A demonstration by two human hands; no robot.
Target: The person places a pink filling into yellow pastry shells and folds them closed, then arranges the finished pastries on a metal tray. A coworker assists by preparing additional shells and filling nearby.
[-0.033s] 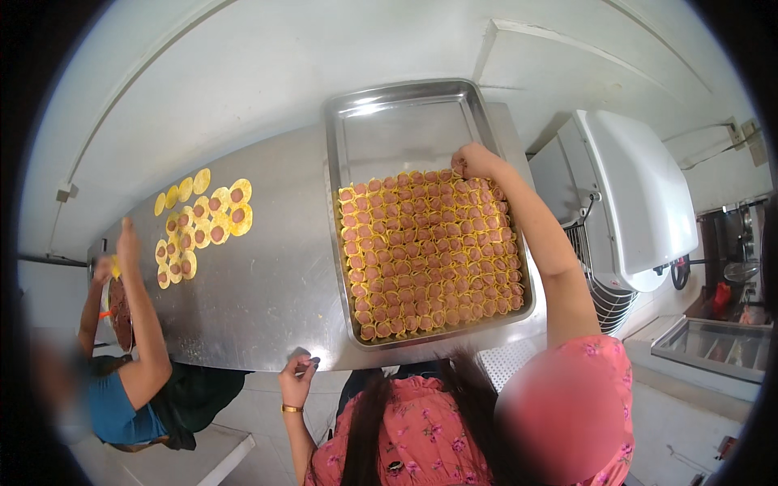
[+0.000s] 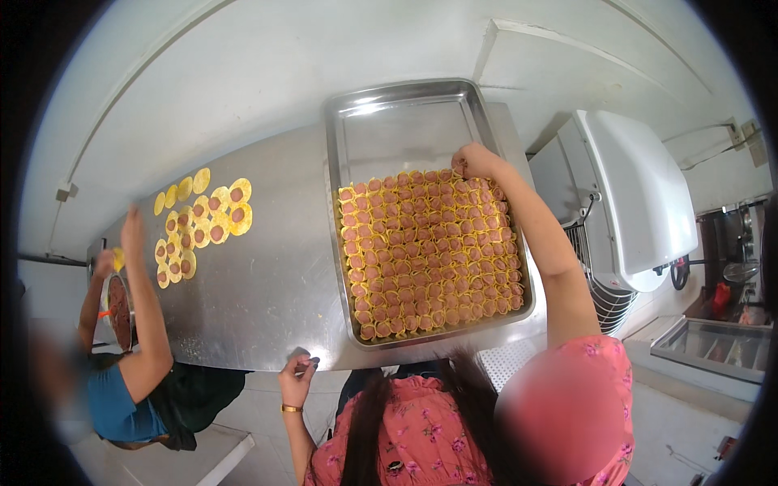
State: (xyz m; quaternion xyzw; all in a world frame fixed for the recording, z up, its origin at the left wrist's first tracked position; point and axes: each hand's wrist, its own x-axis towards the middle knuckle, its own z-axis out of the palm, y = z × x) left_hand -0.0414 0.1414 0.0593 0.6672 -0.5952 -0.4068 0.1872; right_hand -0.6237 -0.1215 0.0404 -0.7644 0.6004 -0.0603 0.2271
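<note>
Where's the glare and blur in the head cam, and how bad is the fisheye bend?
Head view: glare sits on the bare far end of the steel tray and in a small spot on the table edge near the left hand. Blurred patches cover the lower left and lower right. The table edges and wall lines bow toward the dark round rim. The right hand and the filled dumplings are sharp.

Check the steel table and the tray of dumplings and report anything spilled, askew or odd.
Nothing stands out. The yellow-wrapped dumplings sit in tidy rows in the rectangular steel tray, whose far end is bare; flat yellow wrappers with filling lie grouped on the steel table.
</note>
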